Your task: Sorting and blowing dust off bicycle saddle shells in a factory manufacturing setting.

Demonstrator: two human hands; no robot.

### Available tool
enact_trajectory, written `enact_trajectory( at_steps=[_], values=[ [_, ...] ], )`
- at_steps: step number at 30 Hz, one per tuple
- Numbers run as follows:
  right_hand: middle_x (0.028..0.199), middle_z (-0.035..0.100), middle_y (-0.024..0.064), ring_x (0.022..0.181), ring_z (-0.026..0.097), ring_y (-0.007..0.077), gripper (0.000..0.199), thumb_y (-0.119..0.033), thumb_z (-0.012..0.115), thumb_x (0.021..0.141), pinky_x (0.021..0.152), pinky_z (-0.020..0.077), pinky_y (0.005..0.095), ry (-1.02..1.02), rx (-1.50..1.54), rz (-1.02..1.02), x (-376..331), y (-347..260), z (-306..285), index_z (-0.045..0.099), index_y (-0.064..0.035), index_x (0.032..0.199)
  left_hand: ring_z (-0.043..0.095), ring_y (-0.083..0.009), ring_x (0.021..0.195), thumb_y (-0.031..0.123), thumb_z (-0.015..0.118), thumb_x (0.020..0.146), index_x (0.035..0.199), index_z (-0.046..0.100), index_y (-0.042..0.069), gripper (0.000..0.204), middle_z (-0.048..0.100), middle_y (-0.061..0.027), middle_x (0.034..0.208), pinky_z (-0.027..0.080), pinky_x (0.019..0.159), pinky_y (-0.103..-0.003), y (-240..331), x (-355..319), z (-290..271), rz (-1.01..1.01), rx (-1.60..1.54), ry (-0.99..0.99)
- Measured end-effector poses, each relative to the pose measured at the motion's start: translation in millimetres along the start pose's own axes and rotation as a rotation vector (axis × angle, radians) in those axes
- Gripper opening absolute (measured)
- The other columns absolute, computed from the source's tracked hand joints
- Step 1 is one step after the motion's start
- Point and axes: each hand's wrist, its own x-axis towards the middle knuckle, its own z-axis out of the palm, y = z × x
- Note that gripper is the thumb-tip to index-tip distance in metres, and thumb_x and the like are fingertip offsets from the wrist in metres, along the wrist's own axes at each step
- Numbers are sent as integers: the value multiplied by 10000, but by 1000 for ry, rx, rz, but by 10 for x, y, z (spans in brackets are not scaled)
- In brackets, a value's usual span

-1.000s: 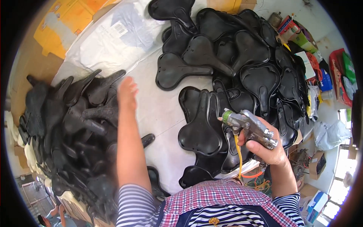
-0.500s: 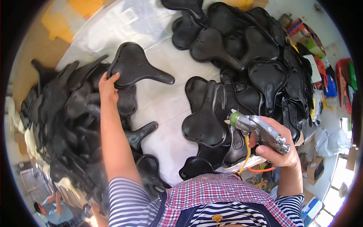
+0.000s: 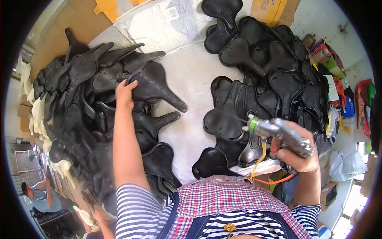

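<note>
My left hand [image 3: 125, 93] grips the wide end of a black bicycle saddle [image 3: 157, 85], whose narrow nose points to the right over the white table cover [image 3: 191, 71]. It sits at the edge of a big heap of black saddles [image 3: 79, 103] on my left. My right hand [image 3: 296, 153] holds a grey metal spray gun [image 3: 278, 133] with a green collar near its nozzle, which points left at a saddle [image 3: 225, 115] in the pile on the right [image 3: 270, 67]. A yellow hose [image 3: 258, 157] hangs from the gun.
Cardboard boxes [image 3: 274, 8] stand at the far edge. Coloured packages and bags [image 3: 338, 91] crowd the right side. White foam pads [image 3: 30, 107] line the far left. Another person [image 3: 39, 195] in a light blue top is at the lower left.
My left hand has drawn one saddle from the left heap toward the middle of the table. My right hand with the spray gun has stayed about where it was.
</note>
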Motion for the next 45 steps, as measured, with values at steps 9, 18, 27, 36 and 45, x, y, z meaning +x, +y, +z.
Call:
enact_trajectory(
  at_steps=[9,18,27,36,45],
  values=[
    [934,618,83,833,580,125,581,-106,700,794,765,477,276,131,25,8,-289,262,-256,447,49,1293,610,-222,957,260,542,917,1039,600,22,273,645,-139,1046,498,846,-352,-379,-412,232,-39,-582,-266],
    [933,621,104,851,590,153,633,-125,707,770,772,470,295,106,-42,26,-383,370,-146,428,44,1312,524,-255,1052,237,798,631,1179,551,25,638,553,-148,1141,451,898,-362,-1665,-981,1624,-416,862,-853],
    [955,627,95,859,601,141,588,-46,692,790,755,489,281,-11,-72,-47,-319,366,-131,438,26,1316,543,-313,1050,397,821,551,1090,597,0,706,602,-196,1039,449,879,-382,-1664,-1411,1607,36,1028,-843],
    [963,631,84,840,600,132,581,-27,685,764,746,483,276,-74,-23,59,-523,274,-96,464,8,1300,625,-157,849,-33,605,830,1082,585,-9,254,660,-65,948,505,806,-291,-1165,-1155,734,-218,-26,-416],
    [889,613,96,796,572,138,590,-21,676,747,734,456,267,54,60,-23,-568,1,146,455,57,1288,637,-212,843,-23,634,793,1058,612,-45,267,662,-123,949,510,783,-334,-1047,-1289,497,-378,16,-180]
  ],
)
